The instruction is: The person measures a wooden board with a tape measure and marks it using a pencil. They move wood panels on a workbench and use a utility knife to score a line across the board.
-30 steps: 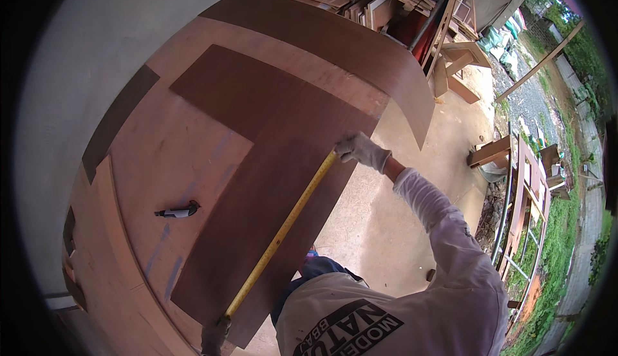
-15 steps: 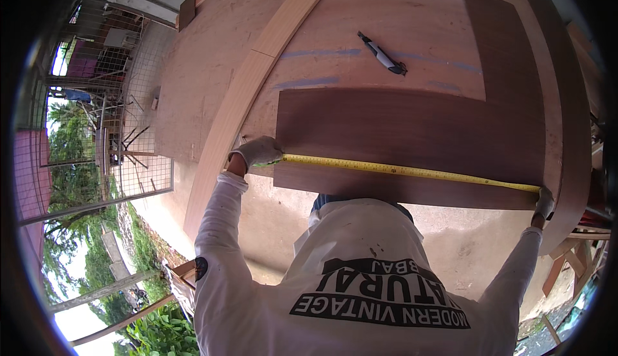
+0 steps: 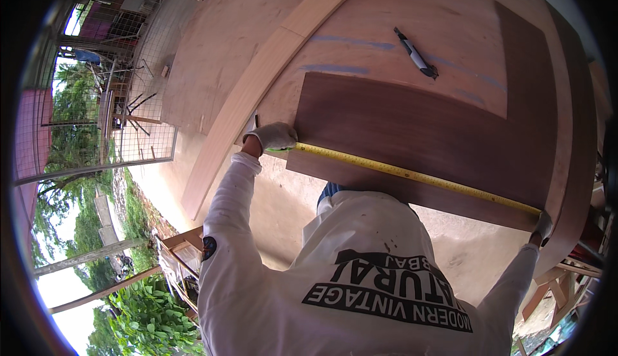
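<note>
A yellow tape measure (image 3: pixel 415 176) is stretched along the near part of a dark brown veneer-like sheet (image 3: pixel 425 124). My left hand (image 3: pixel 278 137), in a pale work glove, is closed on the tape's left end at the sheet's left edge. A bit of green shows beneath its fingers. My right hand (image 3: pixel 544 226), also gloved, is closed on the far right end of the tape, close to the sheet's right side. Its fingers are partly hidden, and something small and dark shows beside it. The tape slopes down toward the right.
A utility knife (image 3: pixel 415 52) lies on the reddish-brown work table (image 3: pixel 244 34) beyond the sheet. A long light wood strip (image 3: pixel 257 76) crosses the left part of the table. Wire mesh fencing (image 3: pixel 148 98) stands at the left. Wood pieces (image 3: pixel 553 298) lie at the lower right.
The view has shifted and tilted, so the table and sheet appear turned slightly clockwise. Both hands keep their places at the two ends of the tape.
</note>
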Motion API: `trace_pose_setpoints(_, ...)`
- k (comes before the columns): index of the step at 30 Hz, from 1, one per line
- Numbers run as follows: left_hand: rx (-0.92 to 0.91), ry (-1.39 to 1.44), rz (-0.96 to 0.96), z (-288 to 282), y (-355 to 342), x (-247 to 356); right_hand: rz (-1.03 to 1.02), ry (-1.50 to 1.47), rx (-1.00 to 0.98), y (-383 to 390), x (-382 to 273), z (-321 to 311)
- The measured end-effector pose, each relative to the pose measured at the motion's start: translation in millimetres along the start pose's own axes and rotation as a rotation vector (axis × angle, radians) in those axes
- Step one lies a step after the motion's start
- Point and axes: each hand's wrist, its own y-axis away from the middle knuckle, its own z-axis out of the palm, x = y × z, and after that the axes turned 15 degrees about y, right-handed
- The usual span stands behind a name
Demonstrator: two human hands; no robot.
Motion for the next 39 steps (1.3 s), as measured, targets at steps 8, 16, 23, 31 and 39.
trace_pose_setpoints(8, 0.006, 0.073, -0.143, -3, 22, -3, -0.04, 0.12, 0.023, 6, -22, -2)
trace_pose_setpoints(16, 0.061, -0.022, 0.037, -16, 17, -22, -0.254, 0.096, 0.24, 12, -7, 12)
trace_pose_setpoints(23, 0.032, 0.451, -0.23, -3, 21, 33, 0.139, -0.432, 0.183, 38, -49, -13)
trace_pose_setpoints(31, -0.138, 0.278, -0.152, 10, -12, 71, 0.242, -0.494, 0.165, 69, -37, -41)
trace_pose_setpoints(39, -0.137, 0.157, 0.105, 27, -45, 121, 0.15, -0.532, 0.158, 62, -57, -34)
